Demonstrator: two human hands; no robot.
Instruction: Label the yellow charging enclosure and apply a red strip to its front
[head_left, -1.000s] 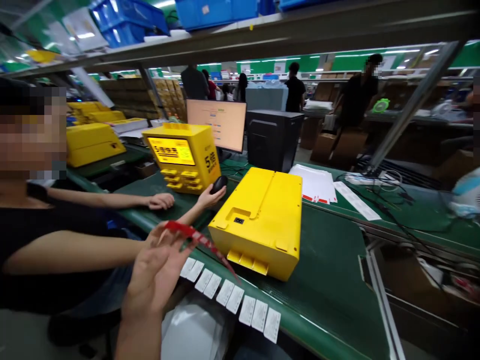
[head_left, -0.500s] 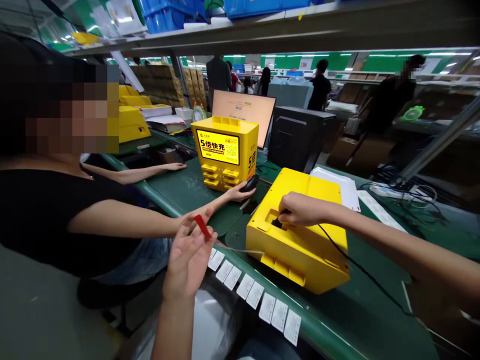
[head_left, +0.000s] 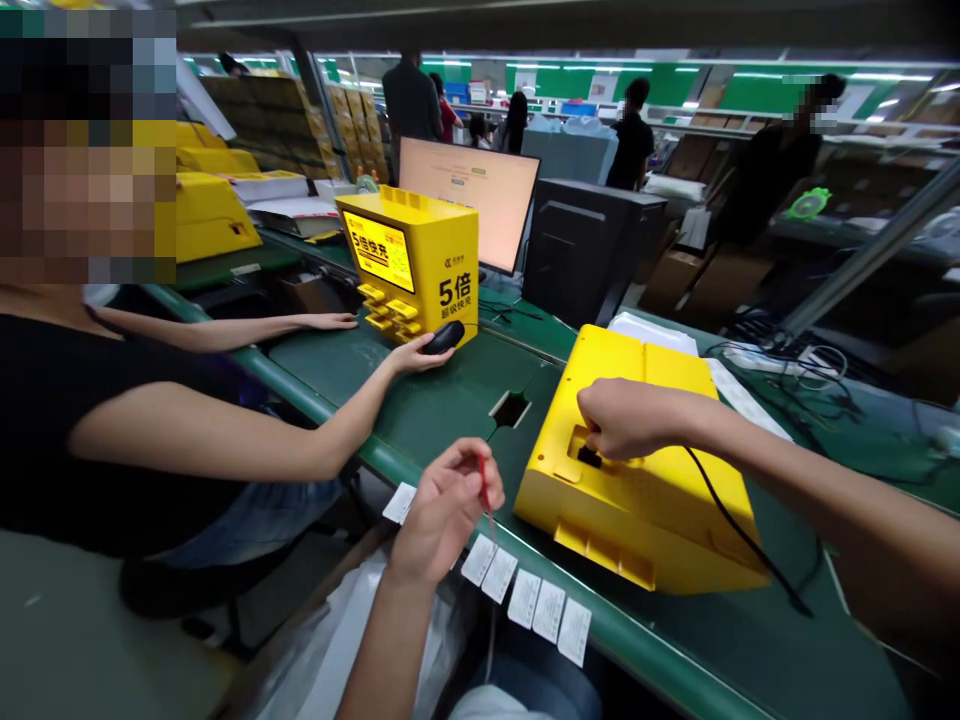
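Note:
My left hand [head_left: 448, 510], in front of the bench edge, has its thumb and fingers pinched round a thin red strip [head_left: 484, 482]. A fine pale cord seems to hang below the strip. My right hand [head_left: 634, 415] is closed over a black plug [head_left: 589, 456] in the recess of a yellow box [head_left: 667, 520] lying on the green bench. From beneath my right hand a black cable [head_left: 731, 525] trails down over the box. My fingers partly hide the plug.
At left a seated co-worker's hand [head_left: 421, 355] holds a black mouse [head_left: 444, 338] beside an upright yellow charging cabinet [head_left: 457, 240]. A monitor [head_left: 502, 200] and a black computer case [head_left: 589, 250] stand behind. White labels [head_left: 551, 610] line the bench edge [head_left: 645, 650]. The bench has a square hole [head_left: 511, 409].
My left hand has moved right, its fingers closing from spread to pinched round the red strip. My right hand stays at the plug. The co-worker's cabinet has turned, showing more of its side.

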